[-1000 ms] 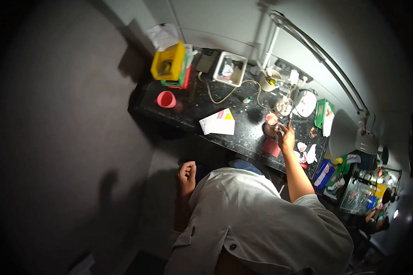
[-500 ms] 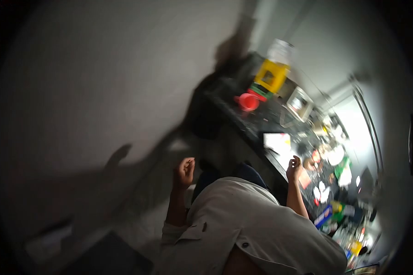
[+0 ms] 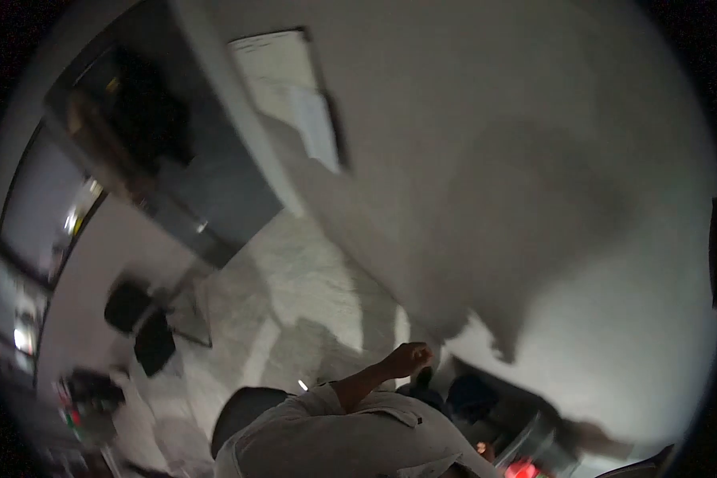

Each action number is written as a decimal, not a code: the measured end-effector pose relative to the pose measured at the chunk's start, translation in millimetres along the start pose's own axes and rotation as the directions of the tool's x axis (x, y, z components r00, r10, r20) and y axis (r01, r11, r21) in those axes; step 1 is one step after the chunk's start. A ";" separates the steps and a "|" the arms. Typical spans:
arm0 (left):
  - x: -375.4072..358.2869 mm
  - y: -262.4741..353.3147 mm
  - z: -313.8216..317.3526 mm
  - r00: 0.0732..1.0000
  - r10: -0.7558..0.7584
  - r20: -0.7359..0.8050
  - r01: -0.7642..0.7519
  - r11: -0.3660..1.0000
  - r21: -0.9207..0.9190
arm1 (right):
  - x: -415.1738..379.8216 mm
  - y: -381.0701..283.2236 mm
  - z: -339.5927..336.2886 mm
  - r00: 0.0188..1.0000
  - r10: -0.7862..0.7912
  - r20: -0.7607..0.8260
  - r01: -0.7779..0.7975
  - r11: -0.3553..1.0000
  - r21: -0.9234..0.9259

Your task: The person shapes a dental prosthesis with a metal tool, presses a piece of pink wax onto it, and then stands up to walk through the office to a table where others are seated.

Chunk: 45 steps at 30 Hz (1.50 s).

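Note:
My left hand (image 3: pixel 409 360) is held out in front of my body, above the floor and near the wall. Its fingers are loosely curled, and no object shows in them. Only a small part of my right hand (image 3: pixel 484 451) appears at the bottom, beside my shirt; its fingers are mostly hidden and blurred. Nearest to it is a bright red object (image 3: pixel 521 469), cut off by the lower edge, on or beside a dark surface (image 3: pixel 554 446).
A grey door (image 3: pixel 231 183) with a dark hanging item (image 3: pixel 151 111) stands at the upper left. A white board (image 3: pixel 275 68) hangs on the wall (image 3: pixel 422 143). A black chair (image 3: pixel 147 334) is on the pale floor (image 3: pixel 303 263), left of me. Glass panes (image 3: pixel 44 207) line the far left.
My view has swung left, away from the cluttered black counter toward the door and floor. My left hand now sits further right in view; my right hand has dropped to the bottom edge.

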<state>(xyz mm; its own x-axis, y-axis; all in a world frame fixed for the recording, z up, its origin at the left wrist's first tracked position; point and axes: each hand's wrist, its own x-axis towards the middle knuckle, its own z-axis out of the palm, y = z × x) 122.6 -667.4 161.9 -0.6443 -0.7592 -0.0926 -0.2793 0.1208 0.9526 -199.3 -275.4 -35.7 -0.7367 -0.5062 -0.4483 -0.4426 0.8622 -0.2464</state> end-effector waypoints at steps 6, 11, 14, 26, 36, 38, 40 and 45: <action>-23.1 -22.6 -60.0 0.920 -0.016 -0.391 0.030 0.999 0.029 | 147.2 -175.0 -51.0 0.792 -0.431 0.432 0.537 0.828 -0.159; -66.3 2.9 -110.7 0.645 -0.202 -0.737 0.217 0.973 -0.077 | 206.0 -380.8 -35.3 0.327 -0.618 0.715 0.925 0.363 -0.108; -114.2 -41.4 -102.5 0.384 -0.283 -0.879 0.270 0.945 -0.186 | 232.4 -493.4 14.6 -0.196 -0.621 0.759 0.969 -0.244 0.050; -258.4 -58.7 -211.2 -0.026 -0.522 -0.853 -0.602 0.689 -0.404 | -82.2 -821.0 51.5 -0.522 -0.398 0.755 0.206 0.799 0.564; -342.9 -29.8 -387.1 0.007 -0.209 -0.978 -0.830 0.544 -0.122 | -305.1 -1020.4 132.4 -0.711 -0.512 0.482 -0.313 0.845 0.434; -367.5 -49.0 -396.6 -0.082 -0.276 -0.958 -0.909 0.416 -0.042 | -338.2 -1052.9 157.2 -0.678 -0.544 0.494 -0.363 0.832 0.419; -394.4 -78.4 -405.0 -0.136 -0.293 -0.947 -0.920 0.392 0.011 | -364.2 -1086.1 194.0 -0.642 -0.578 0.504 -0.416 0.815 0.404; -480.3 -112.0 -465.7 -0.343 -0.377 -0.860 -0.886 0.434 0.163 | -463.7 -1200.8 290.9 -0.504 -0.636 0.584 -0.302 0.763 0.571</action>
<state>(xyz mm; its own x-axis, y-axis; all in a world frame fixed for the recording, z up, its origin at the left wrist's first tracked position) 794.9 -614.2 234.7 0.9387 -0.3357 -0.0781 0.3339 0.8291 0.4484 822.4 -1071.1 218.0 0.9516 -0.2834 -0.1192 0.1763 0.8206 -0.5437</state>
